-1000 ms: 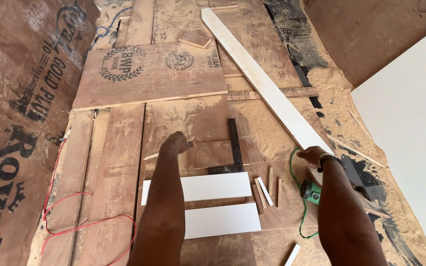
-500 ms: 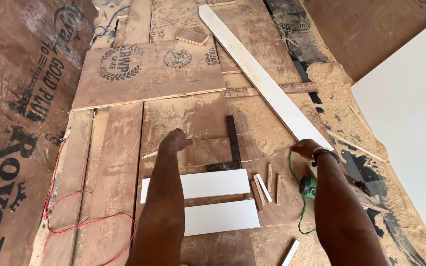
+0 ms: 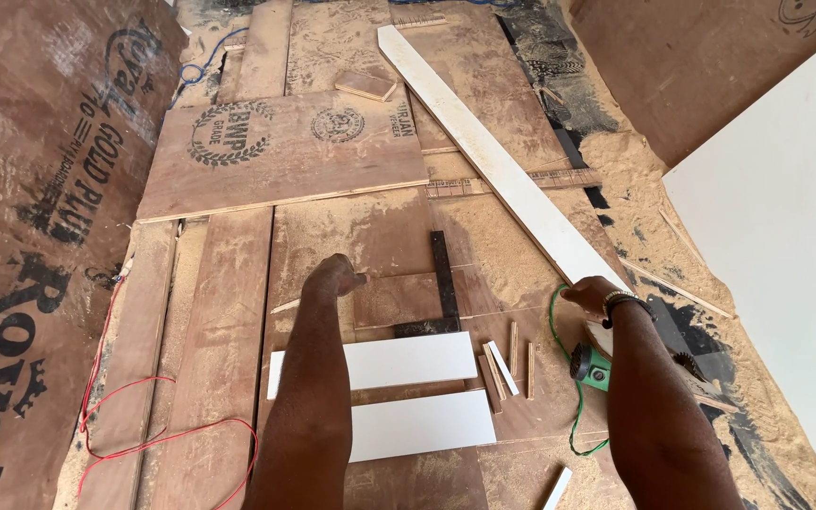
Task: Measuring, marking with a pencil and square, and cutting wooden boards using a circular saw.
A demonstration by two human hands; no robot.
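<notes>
My left hand (image 3: 334, 275) rests on the brown plywood floor just left of a black L-shaped square (image 3: 443, 293), fingers curled down with nothing in them. My right hand (image 3: 589, 292) touches the near end of a long white board (image 3: 493, 162) that runs diagonally away to the upper left; whether it grips the board is hard to tell. Two white rectangular panels (image 3: 408, 361) (image 3: 422, 425) lie side by side between my forearms. A green power tool (image 3: 593, 367) with a green cord sits by my right wrist.
Thin wood offcuts (image 3: 502, 366) lie right of the panels. A stamped plywood sheet (image 3: 285, 151) lies farther ahead, with a small wood block (image 3: 365, 85) behind it. Red wire (image 3: 158, 439) loops at lower left. A large white sheet (image 3: 786, 255) stands right. Sawdust covers the floor.
My right hand has slid forward and left, off the green tool and onto the end of the long white board. My left hand has stayed where it was.
</notes>
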